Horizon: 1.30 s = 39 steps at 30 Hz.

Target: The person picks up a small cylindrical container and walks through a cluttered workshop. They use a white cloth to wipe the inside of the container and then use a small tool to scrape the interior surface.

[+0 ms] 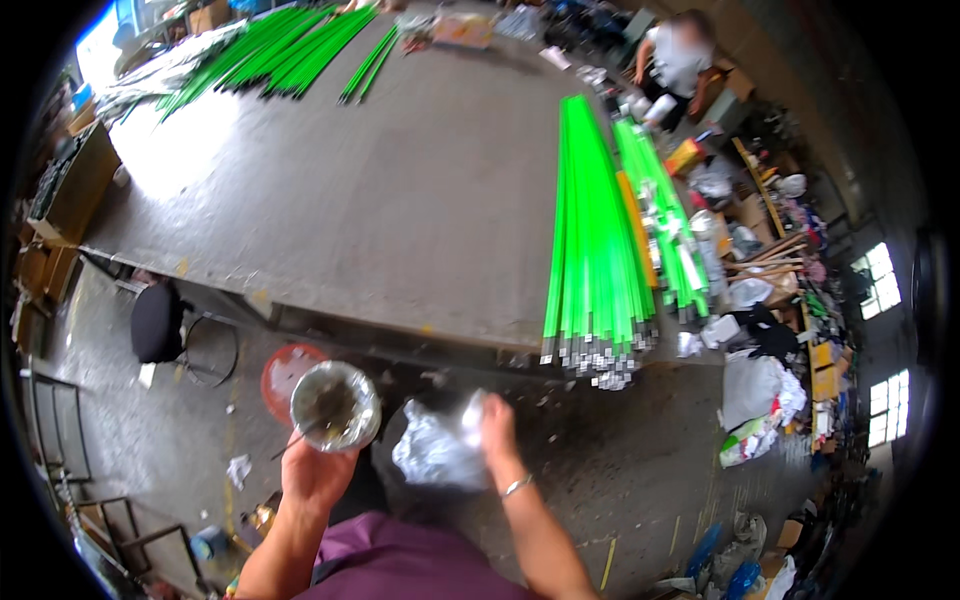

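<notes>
My left hand (312, 478) grips a round tub (368, 420) from below and holds it up in front of me. The tub has a crinkled silvery-white rim, and something dull grey-brown lies inside. A thin dark stick pokes out at its lower left edge. Further right, my right hand (498, 437) is closed beside a blurred white wad (472, 416); motion smears the fingertips. A crumpled translucent plastic bag (432, 447) is just left of that hand. Whether the wad is part of the bag, I cannot tell.
Ahead stands a large grey table (350, 200). Bright green rods (595, 230) lie fanned at its right end, and more green rods (290, 55) at the far left. A red round basin (285, 375) sits below the tub, near a black stool (157, 322). Another person (680, 60) is at far right.
</notes>
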Each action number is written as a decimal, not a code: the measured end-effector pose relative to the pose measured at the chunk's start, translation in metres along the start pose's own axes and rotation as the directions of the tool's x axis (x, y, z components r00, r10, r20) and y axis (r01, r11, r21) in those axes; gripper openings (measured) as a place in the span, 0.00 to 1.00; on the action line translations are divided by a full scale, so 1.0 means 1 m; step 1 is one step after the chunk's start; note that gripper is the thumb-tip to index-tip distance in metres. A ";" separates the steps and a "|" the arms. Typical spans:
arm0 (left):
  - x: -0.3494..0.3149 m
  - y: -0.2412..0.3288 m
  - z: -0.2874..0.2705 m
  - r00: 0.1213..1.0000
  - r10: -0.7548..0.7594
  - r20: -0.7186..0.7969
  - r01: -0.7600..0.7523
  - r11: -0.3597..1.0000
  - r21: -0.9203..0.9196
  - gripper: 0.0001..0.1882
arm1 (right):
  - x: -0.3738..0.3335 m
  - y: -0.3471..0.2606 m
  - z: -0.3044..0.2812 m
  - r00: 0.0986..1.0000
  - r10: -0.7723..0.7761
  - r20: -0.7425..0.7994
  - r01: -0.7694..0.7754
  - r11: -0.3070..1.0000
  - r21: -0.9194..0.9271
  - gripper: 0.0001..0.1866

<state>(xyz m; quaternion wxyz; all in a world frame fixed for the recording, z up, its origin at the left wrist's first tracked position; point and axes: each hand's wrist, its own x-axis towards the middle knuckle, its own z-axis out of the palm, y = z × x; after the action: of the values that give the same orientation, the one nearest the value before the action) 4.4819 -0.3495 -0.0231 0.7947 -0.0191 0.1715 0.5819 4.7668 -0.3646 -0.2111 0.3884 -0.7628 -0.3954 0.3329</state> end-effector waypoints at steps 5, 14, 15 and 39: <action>-0.062 -0.033 -0.021 0.998 0.004 0.061 0.004 0.992 -0.126 0.24 | -0.134 0.058 -0.111 0.866 0.499 0.047 -0.501 0.861 0.093 0.14; -0.121 -0.017 -0.021 0.987 0.088 0.133 -0.076 0.993 -0.089 0.20 | -0.265 0.182 -0.199 0.835 0.541 0.094 -0.515 0.711 0.479 0.11; -0.129 -0.010 -0.034 0.982 0.083 0.169 -0.068 0.993 -0.093 0.23 | -0.258 0.182 -0.195 0.833 0.545 0.093 -0.538 0.760 0.365 0.11; -0.319 0.099 -0.092 0.561 0.818 -0.131 -0.825 0.539 -0.167 0.17 | -0.116 -0.083 0.129 0.625 -0.050 0.779 0.088 0.996 -0.006 0.14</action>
<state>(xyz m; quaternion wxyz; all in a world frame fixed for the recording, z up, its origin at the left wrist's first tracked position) 4.2821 -0.6314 0.0011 0.4194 -0.0306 0.1129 0.9002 4.5785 -0.3904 -0.1784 0.1756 -0.5369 -0.5604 0.6057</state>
